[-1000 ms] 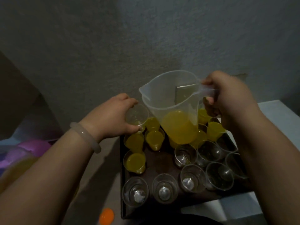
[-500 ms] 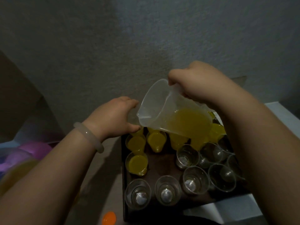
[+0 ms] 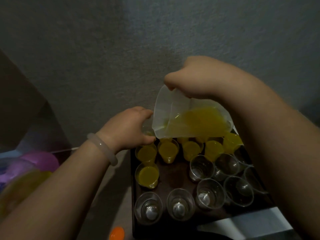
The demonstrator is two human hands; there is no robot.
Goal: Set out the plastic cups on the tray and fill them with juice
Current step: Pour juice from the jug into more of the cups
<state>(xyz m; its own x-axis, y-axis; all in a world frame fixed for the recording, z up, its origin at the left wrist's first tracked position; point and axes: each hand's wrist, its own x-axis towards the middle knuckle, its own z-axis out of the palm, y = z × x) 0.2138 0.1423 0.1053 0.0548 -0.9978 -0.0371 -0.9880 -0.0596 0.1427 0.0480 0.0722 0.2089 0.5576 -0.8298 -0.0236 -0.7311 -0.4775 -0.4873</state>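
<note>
A jug [image 3: 164, 110] of juice [image 3: 197, 120] was held tipped over a dark tray [image 3: 174, 172]. It was gripped from above by the right hand [image 3: 195, 78], whose fingers were clenched over its handle side. The jug's long axis was laid almost level, with the base to the right and the spout down to the left. There a clear cup [image 3: 146, 129] was clasped in the curled fingers of the left hand [image 3: 128, 127], just above the tray's far left corner. The cup was largely hidden behind the jug's lip, so it could not be told whether juice was running into it. Filled cups [image 3: 147, 153] were ranged along the far side, and empty cups [image 3: 180, 207] were left nearer. The pour was judged to hinge on the spout being lined up over the held cup.
</note>
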